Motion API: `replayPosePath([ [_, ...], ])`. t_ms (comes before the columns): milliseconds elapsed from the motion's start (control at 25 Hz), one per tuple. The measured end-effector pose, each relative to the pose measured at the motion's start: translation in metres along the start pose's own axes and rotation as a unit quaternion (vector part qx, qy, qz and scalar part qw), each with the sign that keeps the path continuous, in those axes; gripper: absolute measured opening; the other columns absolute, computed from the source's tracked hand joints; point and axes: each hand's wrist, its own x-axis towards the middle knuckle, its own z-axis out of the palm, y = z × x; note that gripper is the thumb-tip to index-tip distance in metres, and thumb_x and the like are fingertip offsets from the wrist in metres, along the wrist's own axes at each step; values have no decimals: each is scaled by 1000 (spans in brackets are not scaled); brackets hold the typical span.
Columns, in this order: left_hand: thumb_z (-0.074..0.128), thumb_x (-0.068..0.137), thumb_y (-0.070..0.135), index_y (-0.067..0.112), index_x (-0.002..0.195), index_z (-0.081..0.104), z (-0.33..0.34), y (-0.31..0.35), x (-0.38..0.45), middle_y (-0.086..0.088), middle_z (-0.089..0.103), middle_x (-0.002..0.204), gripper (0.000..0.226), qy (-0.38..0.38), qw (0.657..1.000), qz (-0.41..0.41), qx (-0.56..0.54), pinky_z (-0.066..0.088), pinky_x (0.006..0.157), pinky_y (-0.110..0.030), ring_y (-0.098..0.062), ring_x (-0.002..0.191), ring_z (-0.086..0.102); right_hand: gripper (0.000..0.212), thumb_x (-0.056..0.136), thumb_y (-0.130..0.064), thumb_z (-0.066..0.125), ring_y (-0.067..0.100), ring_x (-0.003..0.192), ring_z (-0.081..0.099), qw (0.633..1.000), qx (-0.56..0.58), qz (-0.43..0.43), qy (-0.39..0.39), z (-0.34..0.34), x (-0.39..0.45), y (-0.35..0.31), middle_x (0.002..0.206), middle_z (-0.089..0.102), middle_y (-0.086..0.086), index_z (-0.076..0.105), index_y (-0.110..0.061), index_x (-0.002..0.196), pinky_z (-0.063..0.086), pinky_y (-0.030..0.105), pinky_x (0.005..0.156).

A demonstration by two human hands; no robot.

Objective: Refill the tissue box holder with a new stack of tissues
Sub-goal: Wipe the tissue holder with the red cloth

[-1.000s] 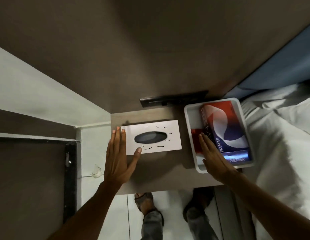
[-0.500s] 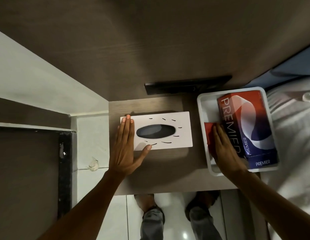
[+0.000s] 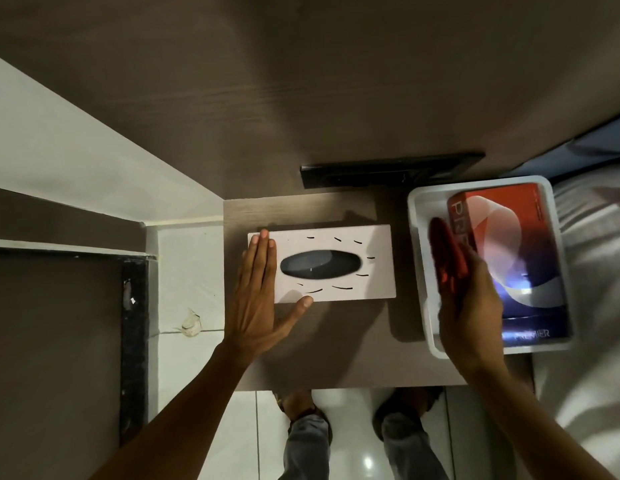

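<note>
The white tissue box holder point(image 3: 339, 242), with a dark oval slot and short black strokes on top, lies on the brown bedside table point(image 3: 336, 351). My left hand point(image 3: 258, 306) rests flat on its left end, fingers together, thumb against the front edge. The new tissue pack point(image 3: 516, 247), red and blue with "PREMIER" printed on it, sits in a white tray point(image 3: 417, 209) at the right. My right hand point(image 3: 471, 299) grips the pack's left side, which is tipped up so its red side face shows. The thumb is hidden.
A black bar-shaped fixture point(image 3: 388, 173) sits on the brown wall just behind the table. White bedding point(image 3: 595, 278) lies right of the tray. My feet point(image 3: 301, 407) stand on white floor tiles below the table's front edge. A white ledge and dark panel are at the left.
The view has shifted closer. My right hand has slid along the pack's left side and tipped that side up in the tray. My left hand stays on the holder.
</note>
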Motion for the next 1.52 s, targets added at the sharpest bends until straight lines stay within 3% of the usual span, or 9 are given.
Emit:
replayPosePath([
  [80,43,92,83,11,171,5,0,-1,-1,-6,-2,182,113,5,1000,7,0,-3,137,-37,-26,169,-1,64,101,-23,52,15,144,45,997,-30,-41,-65,23,1,-19,160,44,3,29,-21,161,41,38,118],
  [160,48,91,81,9,171,5,0,-2,-1,-7,-2,182,116,8,1000,12,-4,3,138,-42,-26,169,-1,72,98,-1,55,26,155,30,983,-129,-72,-111,56,3,-32,168,30,8,26,-19,162,31,51,125],
  [360,59,85,80,6,170,10,4,-7,0,-8,2,181,123,16,999,31,-25,16,136,-50,-28,169,4,80,95,-9,67,16,159,5,948,-201,-175,-174,111,9,-53,172,18,3,25,-17,163,-1,39,128],
  [600,60,83,81,5,170,11,7,-10,1,-10,4,181,125,23,999,31,-18,14,137,-48,-29,169,5,82,89,-4,66,21,160,17,905,-282,-266,-174,86,11,-24,170,27,2,30,-20,161,18,53,129],
  [840,64,84,79,4,169,15,8,-12,0,-11,7,181,124,31,998,33,-41,14,137,-49,-30,169,7,79,93,-17,70,21,161,11,929,-235,-229,-171,116,15,-46,170,27,0,30,-21,162,6,53,131],
  [960,72,83,76,-5,163,30,9,-12,-1,-19,20,177,121,57,996,46,-47,21,135,-54,-34,167,17,80,92,-21,73,23,161,14,904,-234,-275,-230,128,25,-58,169,30,3,31,-20,161,4,51,131],
  [1080,70,84,76,-4,164,27,6,-11,-1,-17,18,178,122,51,997,48,-39,23,134,-55,-34,167,16,82,90,-14,72,23,160,16,871,-282,-329,-232,112,27,-44,170,29,4,31,-19,161,11,54,130],
  [1320,63,86,79,1,168,15,-1,-11,1,-12,6,181,124,22,999,44,-19,19,136,-50,-30,169,7,74,94,-14,61,21,161,15,921,-281,-239,-125,93,17,-25,170,28,1,31,-23,161,13,55,130],
  [1520,70,85,76,-6,164,26,5,-14,-1,-20,18,178,122,51,997,55,-20,17,136,-50,-35,167,15,76,94,-17,67,22,161,14,897,-255,-292,-212,119,27,-51,169,30,1,32,-21,161,12,56,130],
])
